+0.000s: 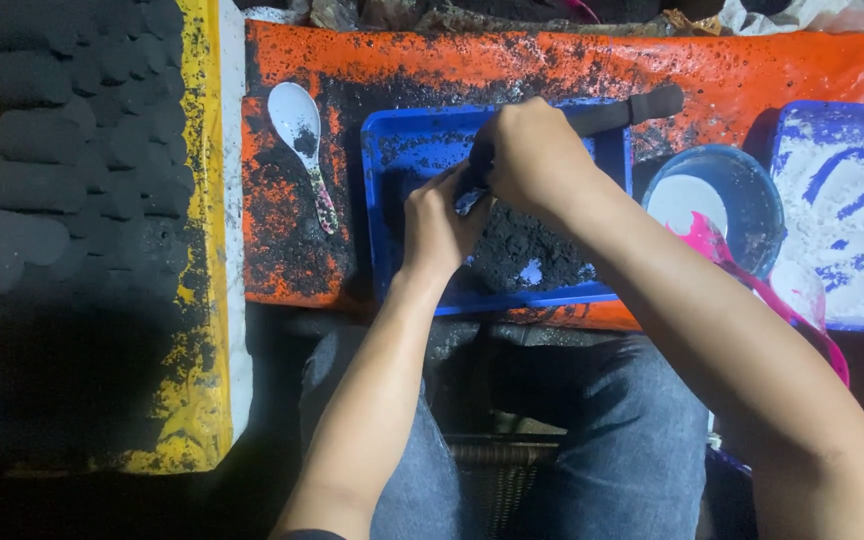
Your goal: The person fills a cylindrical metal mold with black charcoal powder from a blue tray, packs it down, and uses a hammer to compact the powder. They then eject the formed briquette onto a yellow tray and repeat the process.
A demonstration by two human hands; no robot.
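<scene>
Both hands meet over a blue tray (383,160) that holds a heap of black powder (524,255). My right hand (532,155) is closed around a dark rod-like tool (642,108) whose handle sticks out to the upper right. My left hand (440,225) pinches the tool's lower end, where a small blue-white piece shows between the fingers. The tool's tip is hidden by the fingers.
An orange, soot-stained board (732,70) lies under the tray. A white spoon (304,140) rests at its left. Rows of black pressed cylinders (62,150) lie on a yellow surface at far left. A blue bowl (752,190), pink scoop (722,255) and white-powder tray (852,200) stand at right.
</scene>
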